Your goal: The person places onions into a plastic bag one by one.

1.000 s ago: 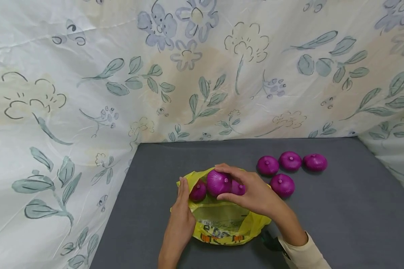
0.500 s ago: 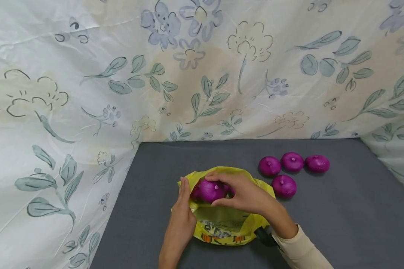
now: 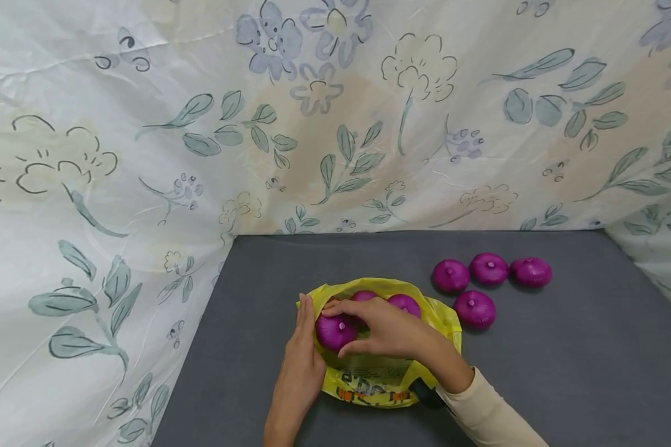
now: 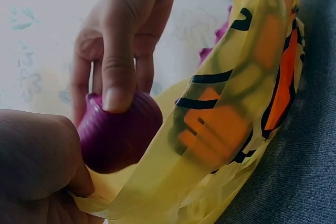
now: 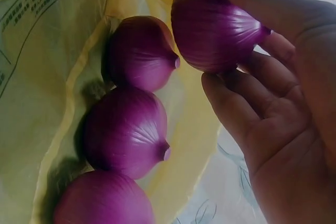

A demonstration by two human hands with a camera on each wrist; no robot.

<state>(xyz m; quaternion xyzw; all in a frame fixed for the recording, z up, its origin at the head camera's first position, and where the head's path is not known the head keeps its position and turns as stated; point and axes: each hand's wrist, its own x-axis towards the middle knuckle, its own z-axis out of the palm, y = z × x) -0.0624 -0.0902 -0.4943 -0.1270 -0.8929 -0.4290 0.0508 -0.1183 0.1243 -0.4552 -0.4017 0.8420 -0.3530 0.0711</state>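
A purple onion (image 3: 335, 334) is gripped between the thumb and fingers of my right hand (image 3: 388, 332), inside the mouth of a yellow plastic bag (image 3: 448, 321). The bag lies on the table, mouth open, with printed lettering on its front. My left hand (image 3: 301, 372) stands at the bag's left side; in the left wrist view, its thumb and fingers pinch the yellow rim. Behind the right hand sit more onions (image 3: 405, 304) in the bag. Three of them, including a middle onion (image 5: 126, 132), show in a row in the right wrist view beside the held onion (image 5: 212, 27).
Several loose purple onions (image 3: 475, 309) rest on the dark grey table (image 3: 559, 360) to the right of the bag. A floral curtain (image 3: 335, 124) hangs behind the table and along its sides. A black strap piece (image 3: 425, 392) sits by the right wrist.
My right hand has carried the onion left and down, deeper into the bag's left side. More onions show behind the hand. The left hand stays where it was.
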